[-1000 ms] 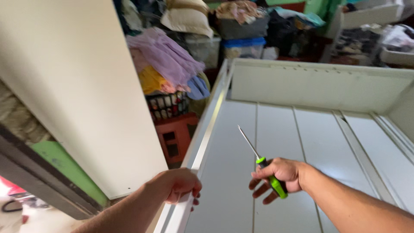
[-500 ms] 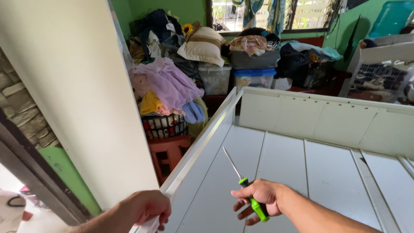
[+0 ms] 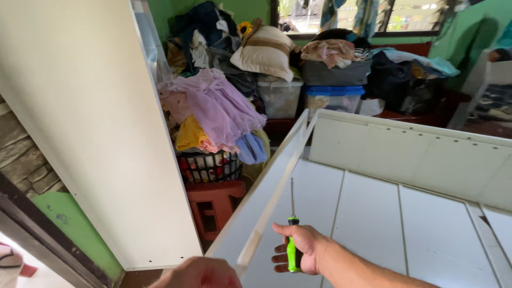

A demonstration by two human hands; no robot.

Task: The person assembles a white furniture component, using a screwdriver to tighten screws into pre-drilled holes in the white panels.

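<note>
Left hand (image 3: pixel 200 273) sat at bottom edge by white cabinet's side rail (image 3: pixel 277 192), grip hidden, cannot tell. Right hand (image 3: pixel 300 246) wrapped around green-handled screwdriver (image 3: pixel 292 234) above white cabinet panel (image 3: pixel 373 213); long axis near vertical in frame, tip pointing away toward laundry basket (image 3: pixel 209 166).

A large white cabinet shell of grooved panels (image 3: pixel 373 213) is laid flat with its raised side walls upward, while a red plastic stool (image 3: pixel 213 205) beside it on the floor is topped by a black wire basket (image 3: pixel 209 166).
</note>
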